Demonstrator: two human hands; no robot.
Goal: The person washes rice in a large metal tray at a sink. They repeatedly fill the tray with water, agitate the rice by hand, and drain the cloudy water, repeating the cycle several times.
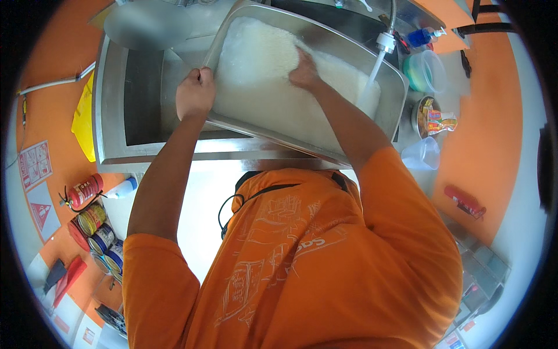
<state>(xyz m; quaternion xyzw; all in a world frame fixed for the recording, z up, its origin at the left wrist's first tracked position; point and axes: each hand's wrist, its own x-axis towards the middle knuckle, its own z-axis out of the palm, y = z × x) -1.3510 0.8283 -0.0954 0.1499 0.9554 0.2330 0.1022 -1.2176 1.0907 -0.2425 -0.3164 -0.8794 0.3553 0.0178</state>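
Observation:
A large rectangular stainless steel pan (279,136) rests at a slant over the sink. It holds cloudy water and a pale, grainy mass that looks like rice (261,52). My left hand (196,93) grips the pan's left rim, its fingers curled over the edge. My right hand (305,70) is inside the pan against the grains, with its fingertips sunk in them and hidden. From a spray faucet's white nozzle (386,43), a stream of water runs into the pan's right side.
An open sink basin (144,96) lies left of the pan. On the right stand a blue pump bottle (420,38), clear plastic tubs (431,72), a metal bowl with packets (420,118) and a translucent container (420,154). The metal sink edge (244,148) runs before my body.

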